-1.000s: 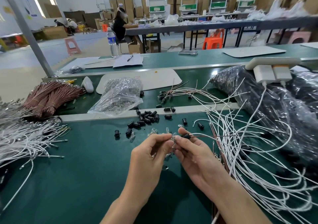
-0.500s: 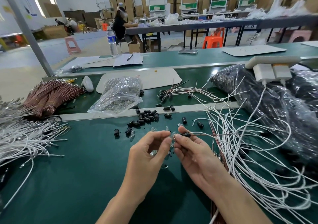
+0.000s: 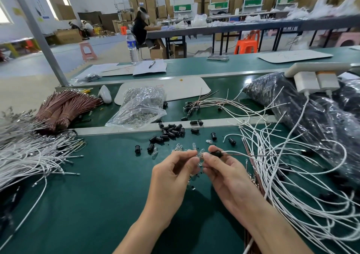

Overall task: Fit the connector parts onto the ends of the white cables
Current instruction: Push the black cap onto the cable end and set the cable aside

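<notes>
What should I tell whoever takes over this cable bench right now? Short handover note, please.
Left hand: pinches what looks like a small clear part at its fingertips.
Right hand: pinches a black connector part, with a white cable running out to the right.
Parts: loose black connector parts lie by the rail; unfitted white cables are piled on the left.
Done: some cables with black ends lie beyond the rail.
Left: finish this joint, then probably work through the left pile.
</notes>
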Demonstrator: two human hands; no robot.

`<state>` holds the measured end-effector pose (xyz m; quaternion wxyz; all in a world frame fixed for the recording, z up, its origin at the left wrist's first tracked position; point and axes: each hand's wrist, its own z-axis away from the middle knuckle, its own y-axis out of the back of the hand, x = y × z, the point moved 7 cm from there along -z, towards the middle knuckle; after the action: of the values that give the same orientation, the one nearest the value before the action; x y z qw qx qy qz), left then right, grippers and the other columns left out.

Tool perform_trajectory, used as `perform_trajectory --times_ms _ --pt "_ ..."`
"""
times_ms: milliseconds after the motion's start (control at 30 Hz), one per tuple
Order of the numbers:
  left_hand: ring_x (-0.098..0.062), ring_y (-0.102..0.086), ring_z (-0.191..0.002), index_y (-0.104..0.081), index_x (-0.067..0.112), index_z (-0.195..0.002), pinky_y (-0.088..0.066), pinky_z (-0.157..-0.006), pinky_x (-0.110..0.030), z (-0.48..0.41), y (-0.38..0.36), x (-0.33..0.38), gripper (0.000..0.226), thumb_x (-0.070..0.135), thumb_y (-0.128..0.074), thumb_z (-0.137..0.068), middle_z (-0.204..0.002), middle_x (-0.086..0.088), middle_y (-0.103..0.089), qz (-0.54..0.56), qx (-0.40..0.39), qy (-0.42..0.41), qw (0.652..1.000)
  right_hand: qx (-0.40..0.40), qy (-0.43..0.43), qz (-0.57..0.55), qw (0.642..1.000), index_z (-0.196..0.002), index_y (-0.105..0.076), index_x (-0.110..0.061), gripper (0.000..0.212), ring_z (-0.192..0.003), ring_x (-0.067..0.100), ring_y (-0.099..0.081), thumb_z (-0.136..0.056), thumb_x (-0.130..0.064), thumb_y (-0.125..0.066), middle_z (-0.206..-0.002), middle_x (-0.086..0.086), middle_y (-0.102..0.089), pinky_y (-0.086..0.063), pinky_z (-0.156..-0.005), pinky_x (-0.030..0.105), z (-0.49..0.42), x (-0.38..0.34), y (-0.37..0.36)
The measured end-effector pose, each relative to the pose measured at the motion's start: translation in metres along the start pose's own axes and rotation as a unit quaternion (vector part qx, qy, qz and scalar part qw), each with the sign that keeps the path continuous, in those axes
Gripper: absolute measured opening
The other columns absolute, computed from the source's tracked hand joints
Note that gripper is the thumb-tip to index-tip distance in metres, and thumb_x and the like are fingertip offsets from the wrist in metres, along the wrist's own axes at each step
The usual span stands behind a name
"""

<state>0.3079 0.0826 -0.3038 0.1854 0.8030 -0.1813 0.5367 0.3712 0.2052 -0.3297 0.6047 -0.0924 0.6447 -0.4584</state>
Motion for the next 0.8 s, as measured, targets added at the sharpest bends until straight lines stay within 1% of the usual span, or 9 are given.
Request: perform_trajectory --times_ms 133,200,333,400,467,533,600,733,800 --pt "-0.014 -0.074 -0.079 -0.074 0.02 -0.105 -0.058 -0.075 -0.023 -0.0002 -0.0007 -0.001 0.015 0.017 -0.071 -0.091 -0.087 0.005 -0.076 -0.018 -0.004 -0.01 1.0 -0.001 0.014 0.016 1.0 -0.091 -0.065 -0.008 0.024 -0.058 0.009 -0.065 -0.068 -0.005 -0.072 -0.07 0.004 -0.067 -0.054 -0.056 0.016 -0.0001 -0.0022 0.0005" --pt "-0.015 -0.073 -0.078 -0.074 0.02 -0.104 -0.058 -0.075 -0.023 -0.0007 -0.0011 -0.0019 0.014 0.015 -0.072 -0.091 -0.085 0.004 -0.076 -0.024 -0.005 -0.01 1.0 -0.005 0.02 0.033 0.999 -0.09 -0.066 -0.009 0.023 -0.06 0.009 -0.065 -0.068 -0.006 -0.073 -0.072 0.004 -0.067 -0.054 -0.058 0.016 -0.0005 -0.0029 0.0008" --pt "-0.013 -0.074 -0.077 -0.074 0.023 -0.102 -0.056 -0.073 -0.02 -0.0004 -0.0004 0.0 0.015 0.022 -0.07 -0.088 -0.086 0.007 -0.076 -0.014 -0.01 -0.004 1.0 -0.015 0.018 0.043 0.999 -0.084 -0.071 -0.013 0.016 -0.063 0.009 -0.065 -0.069 -0.007 -0.073 -0.075 0.004 -0.066 -0.054 -0.059 0.016 -0.0005 -0.0025 0.001" --pt "-0.011 -0.074 -0.077 -0.073 0.026 -0.102 -0.056 -0.072 -0.018 -0.0003 -0.0006 0.0005 0.015 0.018 -0.071 -0.089 -0.087 0.009 -0.075 -0.018 -0.019 -0.009 1.0 -0.018 0.015 0.044 0.999 -0.078 -0.073 -0.015 0.013 -0.062 0.009 -0.065 -0.068 -0.007 -0.074 -0.073 0.004 -0.066 -0.054 -0.058 0.016 0.0001 -0.0019 0.0011" --pt "-0.01 -0.074 -0.077 -0.073 0.026 -0.101 -0.056 -0.072 -0.018 -0.0008 -0.0005 0.0002 0.018 0.011 -0.071 -0.091 -0.088 0.009 -0.076 -0.022 -0.02 -0.011 0.999 -0.018 0.012 0.047 0.999 -0.079 -0.072 -0.015 0.013 -0.062 0.009 -0.064 -0.069 -0.007 -0.074 -0.072 0.003 -0.065 -0.054 -0.059 0.016 0.0006 -0.0019 0.0018" --pt "-0.011 -0.074 -0.077 -0.073 0.025 -0.101 -0.056 -0.072 -0.018 -0.001 -0.0002 -0.0018 0.02 0.008 -0.071 -0.091 -0.087 0.008 -0.076 -0.018 -0.018 -0.004 1.0 -0.018 0.011 0.055 0.998 -0.08 -0.071 -0.014 0.013 -0.062 0.009 -0.063 -0.069 -0.007 -0.073 -0.073 0.003 -0.065 -0.054 -0.059 0.016 0.0006 -0.0018 0.0022" --pt "-0.012 -0.074 -0.076 -0.074 0.026 -0.101 -0.057 -0.073 -0.02 -0.0012 0.0005 -0.0033 0.018 0.01 -0.072 -0.09 -0.086 0.007 -0.076 -0.011 -0.017 0.007 1.0 -0.016 0.014 0.063 0.998 -0.08 -0.071 -0.014 0.013 -0.063 0.009 -0.063 -0.069 -0.007 -0.073 -0.073 0.003 -0.065 -0.054 -0.06 0.016 0.0003 -0.002 0.0023" --pt "-0.013 -0.075 -0.075 -0.075 0.025 -0.098 -0.056 -0.072 -0.018 -0.0023 0.0013 -0.0054 0.018 0.01 -0.074 -0.089 -0.084 0.006 -0.077 0.016 -0.021 0.03 0.999 -0.023 0.017 0.079 0.996 -0.072 -0.074 -0.017 0.01 -0.065 0.01 -0.063 -0.069 -0.008 -0.073 -0.075 0.005 -0.065 -0.054 -0.06 0.016 0.0001 -0.003 0.0017" --pt "-0.012 -0.074 -0.074 -0.075 0.026 -0.098 -0.057 -0.072 -0.019 -0.0026 0.0 -0.005 0.017 0.012 -0.075 -0.089 -0.082 0.005 -0.077 0.006 -0.031 0.027 0.999 -0.027 0.012 0.09 0.996 -0.069 -0.074 -0.018 0.01 -0.066 0.011 -0.063 -0.069 -0.008 -0.072 -0.076 0.007 -0.064 -0.053 -0.06 0.016 0.0006 -0.0024 0.0002"
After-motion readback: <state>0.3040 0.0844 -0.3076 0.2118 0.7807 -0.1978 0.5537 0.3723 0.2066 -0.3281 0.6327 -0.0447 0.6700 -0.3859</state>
